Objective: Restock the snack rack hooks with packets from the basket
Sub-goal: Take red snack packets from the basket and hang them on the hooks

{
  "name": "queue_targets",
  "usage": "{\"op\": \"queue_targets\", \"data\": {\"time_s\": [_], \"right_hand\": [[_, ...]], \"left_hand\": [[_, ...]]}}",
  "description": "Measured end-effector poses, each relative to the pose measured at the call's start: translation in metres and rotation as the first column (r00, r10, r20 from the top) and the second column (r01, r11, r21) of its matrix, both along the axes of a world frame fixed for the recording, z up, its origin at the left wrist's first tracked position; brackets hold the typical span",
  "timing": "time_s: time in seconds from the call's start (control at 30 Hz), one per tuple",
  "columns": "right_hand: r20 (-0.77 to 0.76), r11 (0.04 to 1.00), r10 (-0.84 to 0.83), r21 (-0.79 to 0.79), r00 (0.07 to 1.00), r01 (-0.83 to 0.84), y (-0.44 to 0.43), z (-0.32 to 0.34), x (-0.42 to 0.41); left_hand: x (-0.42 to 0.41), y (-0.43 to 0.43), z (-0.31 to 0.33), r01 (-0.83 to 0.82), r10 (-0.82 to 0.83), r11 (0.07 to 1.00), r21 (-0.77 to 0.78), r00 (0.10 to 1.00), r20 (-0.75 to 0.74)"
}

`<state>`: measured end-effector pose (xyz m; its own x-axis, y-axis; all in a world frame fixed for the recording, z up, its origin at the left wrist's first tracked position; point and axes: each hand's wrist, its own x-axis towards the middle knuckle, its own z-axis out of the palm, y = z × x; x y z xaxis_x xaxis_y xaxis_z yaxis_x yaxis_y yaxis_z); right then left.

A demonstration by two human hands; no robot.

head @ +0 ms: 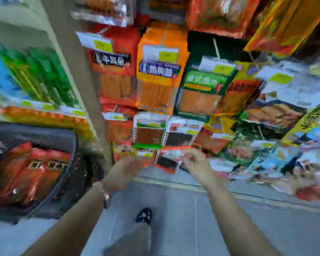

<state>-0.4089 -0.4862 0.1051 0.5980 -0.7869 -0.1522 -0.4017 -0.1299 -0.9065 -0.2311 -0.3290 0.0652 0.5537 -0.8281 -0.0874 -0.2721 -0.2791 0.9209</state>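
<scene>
Well, everything in the head view was smeared with motion blur, so only the broad picture came through. Both bare arms reached forward and down toward the lower rows of the snack rack (199,43), where packets hung crowded on their hooks. Between the two hands was a small red-edged packet (168,161) with a dark window, held up tilted just in front of the lowest hanging packets. The right hand (194,159) had its fingers curled at the packet's upper right corner, pinching it. The left hand (131,166) was close to the packet's left edge, but it was too blurred for me to tell whether it gripped anything. A wristband (106,195) showed on the left wrist.

Off to the left, beside a pale upright post (78,71), sat the dark basket (35,132), with red packets (28,172) lying inside it. Higher on the rack hung an orange packet (159,74) and, just right of it, a green packet (201,89). Below the arms were the grey floor (183,209) and one dark shoe (144,216).
</scene>
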Motion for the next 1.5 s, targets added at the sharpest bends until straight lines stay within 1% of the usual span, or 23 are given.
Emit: {"op": "queue_targets", "data": {"time_s": [0.07,0.1,0.17,0.23,0.3,0.37,0.43,0.47,0.53,0.63,0.7,0.77,0.9,0.93,1.0,1.07,1.13,1.2,1.27,1.33,1.43,1.47,1.5], "right_hand": [[-0.152,0.985,0.073,0.169,0.986,-0.047,0.049,-0.05,-0.018],[-0.231,0.966,0.124,0.251,0.965,-0.064,0.072,-0.071,-0.026],[-0.374,0.916,0.263,0.385,0.89,-0.109,0.114,-0.106,-0.042],[-0.47,0.865,0.412,0.472,0.781,-0.171,0.15,-0.13,-0.056],[-0.527,0.83,0.5,0.518,0.687,-0.207,0.177,-0.143,-0.062],[-0.545,0.785,0.601,0.539,0.585,-0.304,0.199,-0.156,-0.056],[-0.571,0.73,0.683,0.544,0.455,-0.414,0.216,-0.159,-0.037],[-0.577,0.72,0.694,0.553,0.432,-0.419,0.222,-0.159,-0.025],[-0.572,0.721,0.692,0.578,0.441,-0.382,0.231,-0.158,0.006],[-0.578,0.723,0.689,0.584,0.437,-0.369,0.242,-0.156,0.072],[-0.539,0.708,0.704,0.584,0.462,-0.398,0.252,-0.149,0.124],[-0.458,0.687,0.716,0.599,0.527,-0.412,0.266,-0.14,0.176],[-0.298,0.706,0.639,0.594,0.709,-0.386,0.298,-0.122,0.27],[-0.267,0.709,0.601,0.613,0.754,-0.349,0.305,-0.12,0.292],[-0.228,0.705,0.508,0.665,0.831,-0.248,0.315,-0.125,0.335],[-0.224,0.701,0.412,0.697,0.883,-0.15,0.318,-0.139,0.372],[-0.256,0.706,0.309,0.707,0.916,-0.04,0.315,-0.163,0.4],[-0.32,0.726,0.247,0.686,0.914,0.044,0.309,-0.196,0.419],[-0.413,0.739,0.193,0.657,0.89,0.145,0.302,-0.237,0.432],[-0.521,0.761,0.147,0.603,0.841,0.24,0.297,-0.277,0.44],[-0.646,0.84,0.13,0.475,0.752,0.263,0.294,-0.327,0.445],[-0.657,0.838,0.103,0.462,0.747,0.291,0.295,-0.338,0.446],[-0.658,0.809,0.058,0.471,0.75,0.351,0.297,-0.345,0.447]], "left_hand": [[-0.026,0.076,-0.047,-0.028,0.069,0.966,0.256,0.986,-0.154],[-0.04,0.114,-0.064,-0.032,0.103,0.939,0.343,0.976,-0.192],[-0.068,0.182,-0.083,-0.008,0.154,0.857,0.515,0.958,-0.241],[-0.086,0.234,-0.089,0.049,0.17,0.752,0.657,0.949,-0.265],[-0.087,0.273,-0.091,-0.002,0.24,0.684,0.73,0.945,-0.223],[-0.081,0.3,-0.094,-0.118,0.399,0.637,0.762,0.896,-0.194],[-0.073,0.321,-0.097,-0.202,0.511,0.601,0.773,0.841,-0.178],[-0.069,0.33,-0.1,-0.224,0.549,0.586,0.779,0.816,-0.179],[-0.057,0.345,-0.105,-0.256,0.611,0.565,0.784,0.769,-0.189],[-0.025,0.366,-0.11,-0.226,0.597,0.558,0.799,0.778,-0.197],[0.01,0.381,-0.113,-0.237,0.619,0.576,0.783,0.752,-0.227],[0.052,0.397,-0.112,-0.267,0.649,0.597,0.757,0.716,-0.259],[0.139,0.424,-0.103,-0.35,0.684,0.604,0.716,0.689,-0.24],[0.16,0.429,-0.101,-0.372,0.687,0.605,0.704,0.692,-0.224],[0.204,0.431,-0.097,-0.372,0.646,0.632,0.68,0.738,-0.196],[0.245,0.424,-0.094,-0.356,0.597,0.665,0.656,0.781,-0.182],[0.279,0.412,-0.093,-0.373,0.584,0.692,0.618,0.793,-0.174],[0.307,0.395,-0.095,-0.403,0.598,0.711,0.576,0.777,-0.195],[0.33,0.374,-0.104,-0.421,0.622,0.733,0.534,0.733,-0.276],[0.348,0.354,-0.118,-0.415,0.621,0.749,0.516,0.711,-0.329],[0.369,0.327,-0.144,-0.384,0.597,0.774,0.504,0.706,-0.38],[0.373,0.321,-0.152,-0.38,0.597,0.777,0.502,0.7,-0.393],[0.376,0.317,-0.16,-0.378,0.595,0.779,0.5,0.696,-0.401]]}}
